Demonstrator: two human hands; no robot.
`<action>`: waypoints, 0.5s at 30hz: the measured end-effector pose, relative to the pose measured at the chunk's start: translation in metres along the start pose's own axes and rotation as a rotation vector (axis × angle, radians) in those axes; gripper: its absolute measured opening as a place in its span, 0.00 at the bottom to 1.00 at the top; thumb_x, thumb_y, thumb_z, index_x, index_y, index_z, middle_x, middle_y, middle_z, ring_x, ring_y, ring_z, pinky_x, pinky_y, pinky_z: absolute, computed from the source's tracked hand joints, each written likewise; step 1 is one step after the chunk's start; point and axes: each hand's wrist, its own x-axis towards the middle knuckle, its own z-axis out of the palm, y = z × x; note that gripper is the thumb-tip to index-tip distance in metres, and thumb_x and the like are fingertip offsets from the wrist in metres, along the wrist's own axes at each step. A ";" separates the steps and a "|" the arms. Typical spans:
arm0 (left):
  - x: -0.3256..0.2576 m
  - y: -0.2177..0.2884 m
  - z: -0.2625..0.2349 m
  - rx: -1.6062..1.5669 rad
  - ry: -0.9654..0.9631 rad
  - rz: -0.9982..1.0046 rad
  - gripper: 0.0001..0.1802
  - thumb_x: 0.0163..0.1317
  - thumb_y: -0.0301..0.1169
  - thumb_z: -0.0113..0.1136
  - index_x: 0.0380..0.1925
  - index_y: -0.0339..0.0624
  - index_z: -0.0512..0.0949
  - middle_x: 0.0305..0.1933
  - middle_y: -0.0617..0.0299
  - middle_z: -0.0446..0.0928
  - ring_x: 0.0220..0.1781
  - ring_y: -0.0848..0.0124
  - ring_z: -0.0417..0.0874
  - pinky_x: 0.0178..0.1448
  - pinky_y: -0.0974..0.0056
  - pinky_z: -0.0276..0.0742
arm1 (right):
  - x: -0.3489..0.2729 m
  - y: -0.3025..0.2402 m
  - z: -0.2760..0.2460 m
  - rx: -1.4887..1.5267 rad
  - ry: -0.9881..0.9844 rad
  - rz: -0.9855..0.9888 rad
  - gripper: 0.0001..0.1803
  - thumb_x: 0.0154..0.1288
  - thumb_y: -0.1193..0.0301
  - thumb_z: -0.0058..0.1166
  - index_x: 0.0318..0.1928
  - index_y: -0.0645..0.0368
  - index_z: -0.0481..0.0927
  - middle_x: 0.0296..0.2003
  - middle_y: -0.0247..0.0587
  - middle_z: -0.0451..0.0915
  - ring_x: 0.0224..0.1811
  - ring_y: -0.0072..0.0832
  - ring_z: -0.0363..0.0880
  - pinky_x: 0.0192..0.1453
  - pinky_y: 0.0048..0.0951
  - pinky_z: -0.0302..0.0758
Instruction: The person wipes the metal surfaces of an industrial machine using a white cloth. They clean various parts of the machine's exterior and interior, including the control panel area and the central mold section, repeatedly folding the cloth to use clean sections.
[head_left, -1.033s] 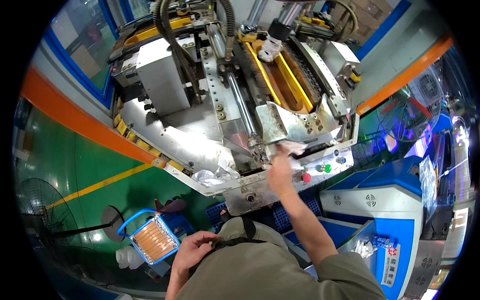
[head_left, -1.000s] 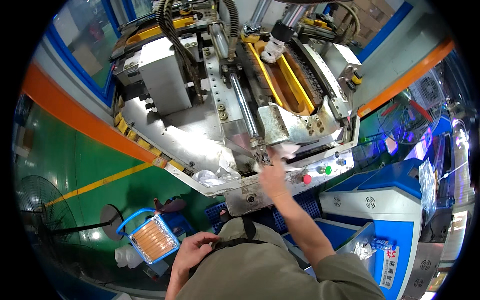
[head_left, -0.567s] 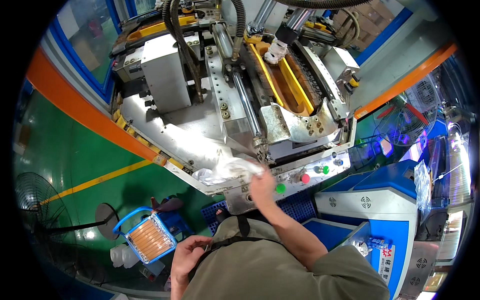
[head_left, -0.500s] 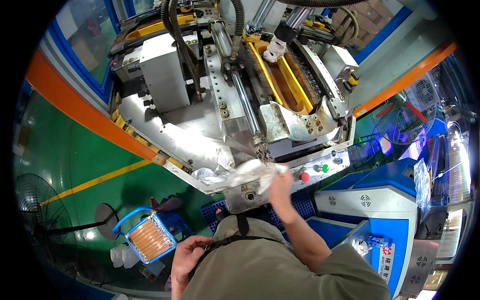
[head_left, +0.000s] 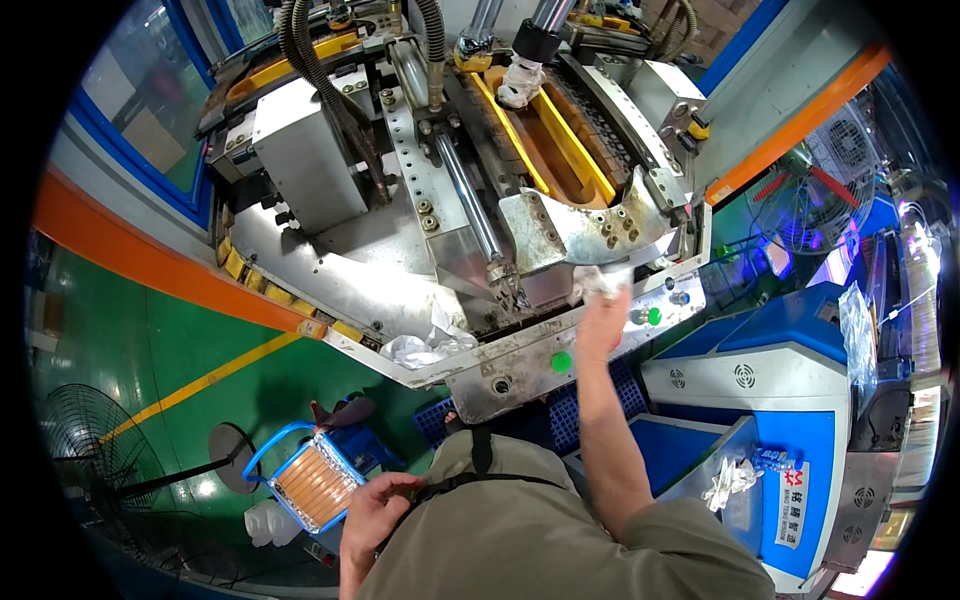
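Observation:
My right hand (head_left: 604, 318) is closed on a crumpled white rag (head_left: 590, 284), which is at the machine's front ledge, just below the curved metal end plate (head_left: 600, 228). Whether the rag presses on the metal cannot be told. Beneath the hand runs the front control panel (head_left: 520, 365), with a green button (head_left: 561, 362) left of my wrist and another green button (head_left: 654, 316) to the right. My left hand (head_left: 376, 512) rests at my waist beside a dark strap, its fingers curled and partly hidden. A loose white cloth (head_left: 430, 348) lies on the machine's left front corner.
A polished rod (head_left: 470, 195) and a yellow-edged trough (head_left: 560, 150) stand ahead in the machine. Orange frame posts (head_left: 170, 250) flank it. A blue-framed stool (head_left: 315, 480) and a black fan (head_left: 90, 440) are at left; a blue and white cabinet (head_left: 750, 385) is at right.
My right hand has moved the rag rightward and farther forward, from the panel's middle to below the end plate. My left hand stays at my waist. The view has shifted slightly.

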 end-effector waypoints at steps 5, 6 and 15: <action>-0.007 0.002 0.003 0.016 0.037 -0.036 0.20 0.58 0.17 0.49 0.50 0.30 0.80 0.51 0.55 0.83 0.54 0.69 0.82 0.61 0.65 0.75 | -0.020 -0.031 0.028 -0.216 -0.255 -0.640 0.23 0.50 0.82 0.51 0.51 0.65 0.74 0.51 0.64 0.75 0.56 0.60 0.73 0.61 0.50 0.70; -0.006 -0.001 0.001 -0.024 0.037 -0.012 0.20 0.57 0.16 0.50 0.50 0.30 0.80 0.50 0.57 0.83 0.52 0.70 0.82 0.59 0.66 0.76 | -0.021 -0.032 0.028 -0.220 -0.279 -0.672 0.20 0.52 0.80 0.52 0.49 0.65 0.74 0.49 0.61 0.76 0.56 0.59 0.73 0.61 0.52 0.70; 0.010 0.006 0.011 -0.062 -0.062 0.055 0.21 0.57 0.16 0.49 0.50 0.31 0.80 0.49 0.56 0.84 0.52 0.70 0.82 0.59 0.66 0.76 | -0.074 -0.037 -0.043 -0.064 -0.683 -0.139 0.14 0.58 0.80 0.48 0.46 0.64 0.77 0.39 0.50 0.78 0.43 0.48 0.78 0.52 0.39 0.75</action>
